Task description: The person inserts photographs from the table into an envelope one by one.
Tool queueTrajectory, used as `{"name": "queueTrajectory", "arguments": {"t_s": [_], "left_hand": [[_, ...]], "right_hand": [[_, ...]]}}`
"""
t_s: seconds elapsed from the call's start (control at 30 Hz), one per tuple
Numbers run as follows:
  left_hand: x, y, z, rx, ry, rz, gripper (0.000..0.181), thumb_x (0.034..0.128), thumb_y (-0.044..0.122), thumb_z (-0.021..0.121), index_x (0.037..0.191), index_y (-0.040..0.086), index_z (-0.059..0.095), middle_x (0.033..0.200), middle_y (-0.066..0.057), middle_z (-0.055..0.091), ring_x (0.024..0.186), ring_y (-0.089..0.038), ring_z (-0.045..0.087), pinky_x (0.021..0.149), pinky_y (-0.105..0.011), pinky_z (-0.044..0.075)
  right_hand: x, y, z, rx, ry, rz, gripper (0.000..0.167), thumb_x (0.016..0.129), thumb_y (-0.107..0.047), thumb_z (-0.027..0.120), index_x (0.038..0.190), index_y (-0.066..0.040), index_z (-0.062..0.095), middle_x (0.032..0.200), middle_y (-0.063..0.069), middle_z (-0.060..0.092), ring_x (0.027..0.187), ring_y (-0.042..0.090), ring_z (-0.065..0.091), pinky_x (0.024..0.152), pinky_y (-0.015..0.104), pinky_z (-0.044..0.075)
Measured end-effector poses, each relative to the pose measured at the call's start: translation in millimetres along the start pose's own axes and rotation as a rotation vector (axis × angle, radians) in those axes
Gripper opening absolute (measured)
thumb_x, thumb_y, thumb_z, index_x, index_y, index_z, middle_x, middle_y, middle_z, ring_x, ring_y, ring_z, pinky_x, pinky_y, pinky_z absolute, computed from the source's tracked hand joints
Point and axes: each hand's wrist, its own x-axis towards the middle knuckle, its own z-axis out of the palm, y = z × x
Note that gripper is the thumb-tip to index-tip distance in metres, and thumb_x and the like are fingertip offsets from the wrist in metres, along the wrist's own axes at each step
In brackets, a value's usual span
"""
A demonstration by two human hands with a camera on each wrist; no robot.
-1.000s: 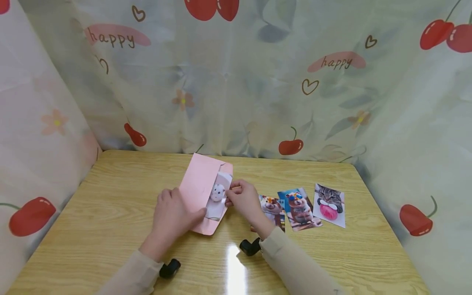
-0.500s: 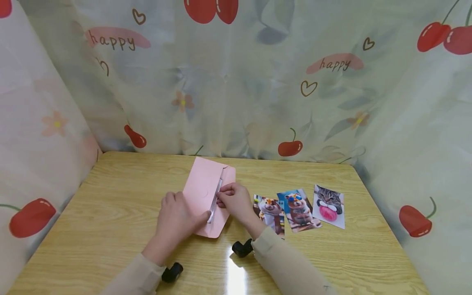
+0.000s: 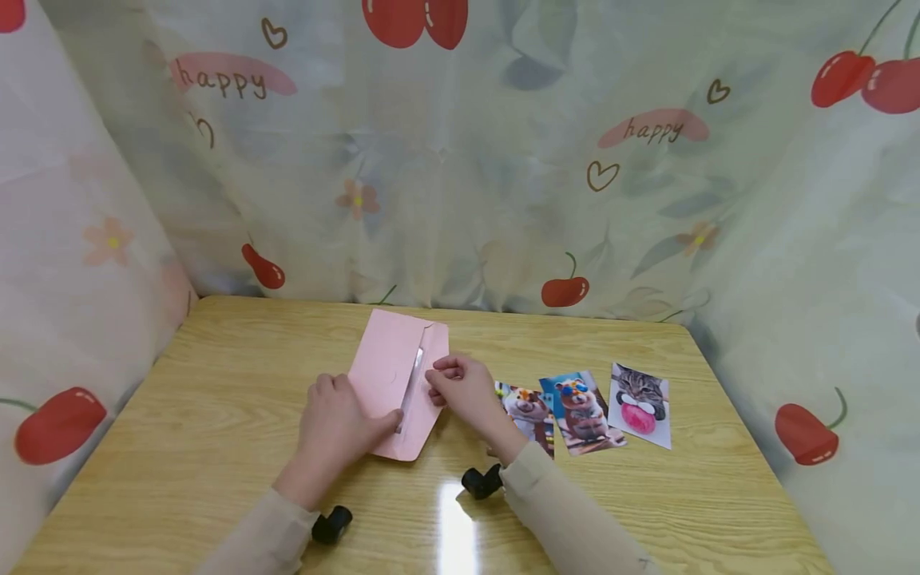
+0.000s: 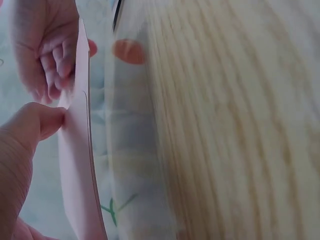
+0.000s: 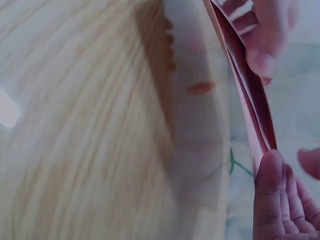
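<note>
One patterned cloth [image 3: 460,168]: hung at the back and on both sides, printed with cherries, hearts, flowers and "happy".
Wooden table [image 3: 230,375]: pale and grained, marked by bright glare [image 3: 458,535] on the near side.
Beige sleeves [image 3: 575,511]: reaching in from below, one on each arm.
Pink envelope [image 3: 381,355]: over the table's middle, slanted, with mouth and open flap [image 3: 434,345] to the right.
Left hand [image 3: 338,423]: pinching the envelope between thumb in front and fingers mostly hidden behind.
Right hand [image 3: 467,395]: at the flap, bent and close together at the fingertips; cannot tell whether pinching or only touching.
Sunglasses photo [image 3: 582,411]: lying between two others.
Cat photo [image 3: 640,407]: rightmost, showing something round and pink.
Brown-and-white animal photo [image 3: 530,411]: leftmost, partly covered by the right arm.
Black wrist pieces [image 3: 481,481]: one beside each sleeve end.
Pale strip [image 3: 411,389]: narrow, inside the envelope's mouth.
</note>
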Motion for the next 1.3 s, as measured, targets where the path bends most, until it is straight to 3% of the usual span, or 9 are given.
{"name": "queueTrajectory", "arguments": {"t_s": [0.23,0.5,0.63,0.83,1.0,1.3], "left_hand": [[4.2,-7.1,-3.5,0.023,-0.042,-0.037,0.102,0.0649,0.072,0.069,0.111,-0.017,0.048,0.101,-0.024,0.044,0.09,-0.035,0.044,0.07,-0.047,0.046],[4.0,-11.2,-4.3,0.018,-0.034,-0.027,0.099,0.0646,0.07,0.07,0.109,-0.016,0.048,0.099,-0.023,0.043,0.089,-0.034,0.043,0.069,-0.045,0.044],[3.9,-12.5,-3.7,0.02,-0.033,-0.021,0.1,0.0648,0.071,0.07,0.11,-0.016,0.048,0.1,-0.024,0.044,0.09,-0.035,0.043,0.07,-0.046,0.044],[2.9,-13.7,-3.7,0.019,-0.046,-0.018,0.1,0.0653,0.071,0.07,0.111,-0.016,0.048,0.101,-0.025,0.044,0.091,-0.035,0.043,0.072,-0.047,0.044],[1.5,-13.3,-4.5,0.009,-0.041,-0.011,0.099,0.0655,0.071,0.07,0.11,-0.016,0.048,0.101,-0.024,0.043,0.09,-0.035,0.043,0.07,-0.047,0.044],[-1.0,-11.5,-7.0,0.005,-0.057,-0.023,0.101,0.0654,0.07,0.071,0.113,-0.016,0.048,0.102,-0.025,0.043,0.091,-0.035,0.043,0.07,-0.048,0.045]], "right_hand": [[-7.3,-4,-31,-0.074,0.008,-0.062,0.041,0.085,-0.035,0.074,0.113,-0.008,0.061,0.098,0.012,0.062,0.086,0.039,0.065,0.07,0.043,0.056],[-19.6,3,-79,-0.238,0.09,-0.048,0.053,0.074,-0.051,0.079,0.114,-0.021,0.061,0.103,0.002,0.062,0.086,0.023,0.061,0.07,0.043,0.054],[-23.9,12,-104,-0.313,0.121,-0.036,0.063,0.072,-0.056,0.079,0.118,-0.018,0.06,0.105,0.003,0.061,0.088,0.021,0.061,0.069,0.036,0.053],[-32.8,26,-135,-0.391,0.133,-0.003,0.071,0.074,-0.054,0.078,0.126,-0.01,0.056,0.109,0.004,0.06,0.095,0.021,0.059,0.074,0.035,0.052],[-40.5,34,-149,-0.437,0.135,0.046,0.069,0.079,-0.049,0.076,0.13,-0.01,0.053,0.119,0.008,0.058,0.105,0.023,0.056,0.085,0.04,0.049],[-44.7,42,-152,-0.47,0.174,0.121,0.071,0.081,-0.044,0.076,0.135,-0.009,0.047,0.129,0.011,0.052,0.115,0.027,0.05,0.093,0.046,0.045]]}}
